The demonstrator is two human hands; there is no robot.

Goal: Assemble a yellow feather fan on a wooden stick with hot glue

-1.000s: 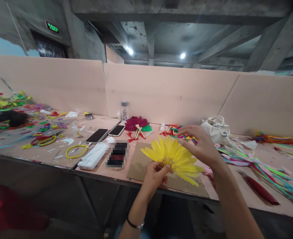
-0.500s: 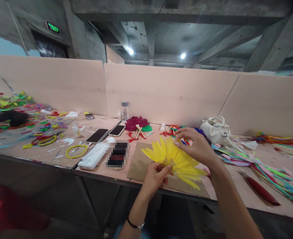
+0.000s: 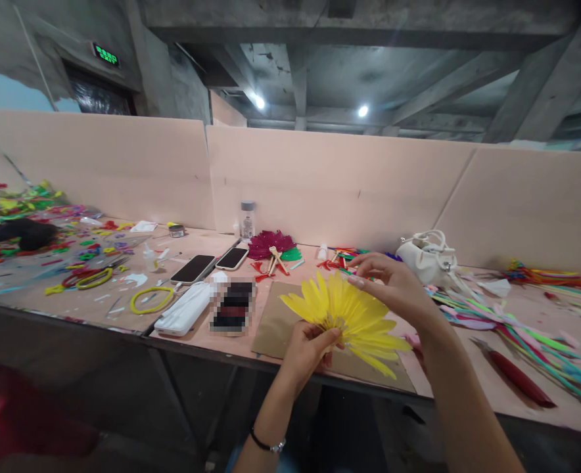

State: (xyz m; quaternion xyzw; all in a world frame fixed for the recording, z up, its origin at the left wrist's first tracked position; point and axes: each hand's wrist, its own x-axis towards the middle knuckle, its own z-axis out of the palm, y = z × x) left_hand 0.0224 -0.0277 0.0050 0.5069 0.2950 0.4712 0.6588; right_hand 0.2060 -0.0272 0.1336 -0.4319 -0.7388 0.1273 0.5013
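Note:
A yellow flower (image 3: 364, 318), made of long narrow petals fanned out in a wide spread, is pinched at its base by my left hand (image 3: 310, 345), thumb on the near side. My right hand (image 3: 394, 286) arches over the flower's upper right petals, fingers bent and apart, with nothing seen in them. Whether its fingertips touch the petals I cannot tell. Beneath the flower, a piece of brown cardboard (image 3: 271, 325) lies on the table.
Left of the cardboard are phones (image 3: 193, 269) and a white power bank (image 3: 185, 307). A dark red fan-shaped piece (image 3: 271, 244) and a bottle (image 3: 247, 222) stand behind. To the right lie a white handbag (image 3: 424, 259), colourful fuzzy stems (image 3: 532, 335) and a red-handled cutter (image 3: 520, 378).
My right hand has shifted slightly right along the upper petals. The left hand and the flower stay nearly where they were.

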